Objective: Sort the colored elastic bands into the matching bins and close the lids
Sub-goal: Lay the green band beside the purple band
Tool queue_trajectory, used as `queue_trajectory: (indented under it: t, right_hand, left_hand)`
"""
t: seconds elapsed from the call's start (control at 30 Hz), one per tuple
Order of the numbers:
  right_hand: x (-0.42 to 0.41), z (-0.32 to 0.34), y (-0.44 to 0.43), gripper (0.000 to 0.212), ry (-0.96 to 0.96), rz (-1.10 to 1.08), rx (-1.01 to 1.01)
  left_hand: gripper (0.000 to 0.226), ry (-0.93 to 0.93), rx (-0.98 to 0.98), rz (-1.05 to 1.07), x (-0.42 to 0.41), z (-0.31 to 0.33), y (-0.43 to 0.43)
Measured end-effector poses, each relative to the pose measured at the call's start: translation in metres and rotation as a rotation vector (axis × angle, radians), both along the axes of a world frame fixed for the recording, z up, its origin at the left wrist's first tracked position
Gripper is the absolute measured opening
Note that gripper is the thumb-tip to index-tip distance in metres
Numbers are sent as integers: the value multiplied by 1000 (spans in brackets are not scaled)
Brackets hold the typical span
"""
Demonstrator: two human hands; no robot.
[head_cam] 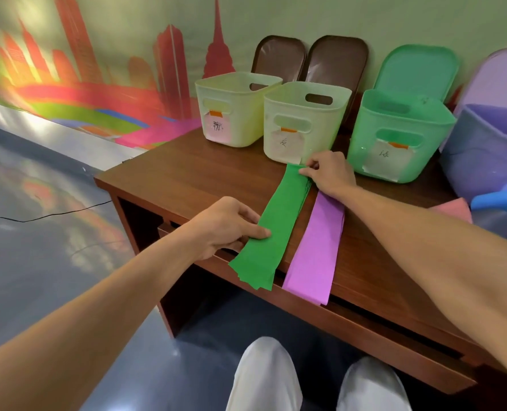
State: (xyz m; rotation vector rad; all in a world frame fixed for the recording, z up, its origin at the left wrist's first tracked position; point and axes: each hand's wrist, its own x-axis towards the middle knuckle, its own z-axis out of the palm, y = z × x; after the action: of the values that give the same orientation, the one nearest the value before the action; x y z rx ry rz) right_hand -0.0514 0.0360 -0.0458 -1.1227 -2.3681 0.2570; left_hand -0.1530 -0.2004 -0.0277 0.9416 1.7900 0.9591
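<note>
While left hand (225,226) and right hand (330,173) pinch opposite ends, green bands (278,221) run lengthwise toward the nearer yellow bin (302,126).

Beside the glossy translucent plastic green bin (394,134), matt green bands (276,223) lie on the smooth wood-grain desk (187,173).

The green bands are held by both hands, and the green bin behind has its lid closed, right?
No: the head view shows the lid of the green bin standing open. The left hand and right hand do hold the green bands.
</note>
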Motion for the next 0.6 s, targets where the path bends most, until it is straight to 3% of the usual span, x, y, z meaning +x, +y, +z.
queue_trajectory:
  t: [0.27,0.47,0.6]
  right_hand:
    - [-6,-5,3,25,-4,-89,26]
    - [-9,-6,3,26,-50,-107,56]
    - [-11,1,1,26,-141,-118,105]
  left_hand:
    - [24,114,7,-14,0,-1,7]
    - [32,342,-25,-63,3,0,9]
    - [40,590,-13,-81,2,-1,10]
